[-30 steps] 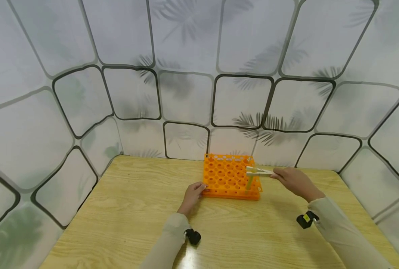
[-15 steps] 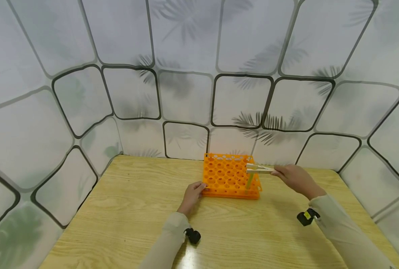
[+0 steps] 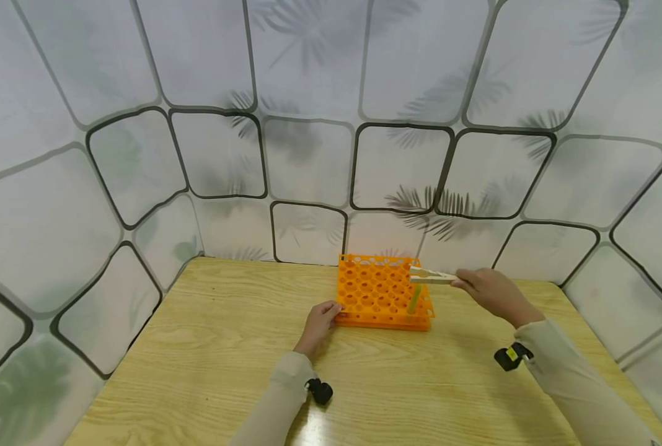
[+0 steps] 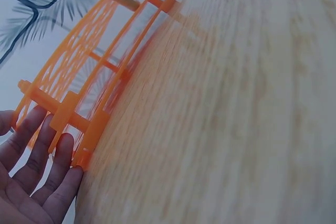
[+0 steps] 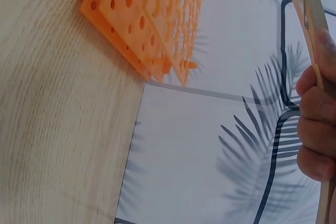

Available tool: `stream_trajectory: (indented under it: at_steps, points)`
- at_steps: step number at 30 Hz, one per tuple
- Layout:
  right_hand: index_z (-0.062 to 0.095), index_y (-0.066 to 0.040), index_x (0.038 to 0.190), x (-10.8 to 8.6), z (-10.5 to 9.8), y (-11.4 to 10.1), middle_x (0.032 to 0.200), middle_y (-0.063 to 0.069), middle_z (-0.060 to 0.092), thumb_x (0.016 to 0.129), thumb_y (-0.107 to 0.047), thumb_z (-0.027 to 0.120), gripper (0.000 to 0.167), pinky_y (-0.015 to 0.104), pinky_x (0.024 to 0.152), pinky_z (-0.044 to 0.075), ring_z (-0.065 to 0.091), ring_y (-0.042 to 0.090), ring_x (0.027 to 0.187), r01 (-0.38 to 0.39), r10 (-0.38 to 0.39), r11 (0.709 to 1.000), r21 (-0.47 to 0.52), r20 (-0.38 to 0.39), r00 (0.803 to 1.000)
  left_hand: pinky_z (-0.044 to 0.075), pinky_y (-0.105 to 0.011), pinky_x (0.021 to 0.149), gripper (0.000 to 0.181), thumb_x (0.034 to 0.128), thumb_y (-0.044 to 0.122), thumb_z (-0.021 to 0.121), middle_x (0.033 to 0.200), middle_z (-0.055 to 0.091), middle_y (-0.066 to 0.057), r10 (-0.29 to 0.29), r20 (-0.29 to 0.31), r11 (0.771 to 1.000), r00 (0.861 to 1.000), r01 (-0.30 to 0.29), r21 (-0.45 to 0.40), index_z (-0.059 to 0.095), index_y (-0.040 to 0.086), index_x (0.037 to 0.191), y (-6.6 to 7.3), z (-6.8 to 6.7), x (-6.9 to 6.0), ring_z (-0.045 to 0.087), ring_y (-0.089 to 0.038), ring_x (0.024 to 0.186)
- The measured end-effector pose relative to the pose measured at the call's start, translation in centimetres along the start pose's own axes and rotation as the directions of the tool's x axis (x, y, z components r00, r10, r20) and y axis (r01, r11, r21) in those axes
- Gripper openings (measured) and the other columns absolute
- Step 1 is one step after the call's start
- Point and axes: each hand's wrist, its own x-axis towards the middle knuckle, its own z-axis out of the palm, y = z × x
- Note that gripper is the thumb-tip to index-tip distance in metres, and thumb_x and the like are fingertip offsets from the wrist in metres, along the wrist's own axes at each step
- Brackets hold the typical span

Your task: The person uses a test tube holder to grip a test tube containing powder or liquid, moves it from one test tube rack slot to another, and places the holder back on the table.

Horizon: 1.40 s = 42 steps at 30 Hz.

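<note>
In the head view an orange test tube rack [image 3: 364, 291] stands near the table's back edge. My left hand [image 3: 320, 322] holds the rack's left front corner, thumb above; the left wrist view shows its fingers [image 4: 37, 156] against the rack's end. My right hand [image 3: 493, 294] grips a wooden test tube clamp [image 3: 434, 278], fingers curled round its handle. The clamp's jaws are at the upper part of a test tube [image 3: 414, 299] with yellow liquid. Leaning slightly, this tube stands in the rack's right side. Whether the jaws squeeze the glass I cannot tell.
The wooden table [image 3: 225, 359] extends in front of the rack and to both sides. A patterned cloth wall [image 3: 308, 161] rises directly behind the rack and encloses both sides. Each wrist wears a small black camera [image 3: 320, 391].
My right hand and the test tube clamp have moved up a little, now higher at the tube. My left hand and the rack stay in place.
</note>
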Motion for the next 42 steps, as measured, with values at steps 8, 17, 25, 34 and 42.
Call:
stream_trajectory:
  at_steps: [8, 17, 25, 34, 42]
  points:
    - [0.043, -0.015, 0.072, 0.2, -0.6, -0.2, 0.057, -0.010, 0.022, 0.094, -0.022, 0.055, 0.026, 0.021, 0.053, 0.027, 0.019, 0.001, 0.049, -0.005, 0.005, 1.000, -0.009, 0.001, 1.000, 0.043, -0.024, 0.068, 0.030, 0.0977, 0.019, 0.050, 0.093, 0.062, -0.015, 0.013, 0.016, 1.000, 1.000, -0.013, -0.006, 0.060, -0.009, 0.094, 0.0, -0.1, -0.1, 0.049, -0.010, 0.075]
    - [0.040, -0.016, 0.071, 0.4, -1.2, -0.5, 0.057, -0.010, 0.021, 0.095, -0.022, 0.054, 0.027, 0.021, 0.053, 0.027, 0.019, 0.001, 0.049, 0.002, -0.002, 1.000, -0.020, -0.016, 1.000, 0.043, -0.024, 0.067, 0.030, 0.0974, 0.019, 0.050, 0.094, 0.062, -0.017, 0.012, 0.018, 1.000, 1.000, -0.012, -0.003, 0.061, -0.008, 0.094, 0.1, -0.2, -0.1, 0.047, -0.010, 0.074]
    - [0.039, -0.016, 0.071, 0.2, -1.4, -0.1, 0.057, -0.010, 0.020, 0.095, -0.020, 0.054, 0.028, 0.021, 0.053, 0.027, 0.017, 0.000, 0.048, 0.015, -0.016, 0.999, -0.035, -0.035, 0.999, 0.043, -0.029, 0.071, 0.031, 0.0983, 0.012, 0.046, 0.107, 0.052, -0.037, 0.002, 0.061, 0.999, 0.998, 0.000, -0.038, 0.057, -0.017, 0.099, 2.9, -0.3, -1.9, 0.048, -0.016, 0.076]
    - [0.042, -0.015, 0.072, -0.2, -1.9, 0.5, 0.055, -0.008, 0.024, 0.094, -0.018, 0.055, 0.025, 0.023, 0.054, 0.028, 0.021, 0.003, 0.047, -0.024, 0.021, 0.996, -0.081, -0.032, 0.999, 0.041, -0.028, 0.068, 0.030, 0.0981, 0.011, 0.046, 0.091, 0.056, -0.026, 0.004, 0.063, 0.999, 0.998, -0.001, -0.043, 0.055, -0.018, 0.098, 2.6, -0.4, -1.7, 0.044, -0.017, 0.072]
    - [0.041, -0.013, 0.073, -0.8, -2.5, 0.9, 0.055, -0.006, 0.026, 0.095, -0.019, 0.054, 0.026, 0.025, 0.054, 0.027, 0.023, 0.006, 0.048, -0.065, 0.061, 0.992, -0.111, -0.041, 0.997, 0.042, -0.027, 0.068, 0.031, 0.0980, 0.016, 0.049, 0.089, 0.060, -0.015, -0.005, 0.056, 0.998, 0.998, 0.008, -0.059, 0.059, -0.013, 0.097, 0.3, -0.4, -0.1, 0.047, -0.014, 0.073]
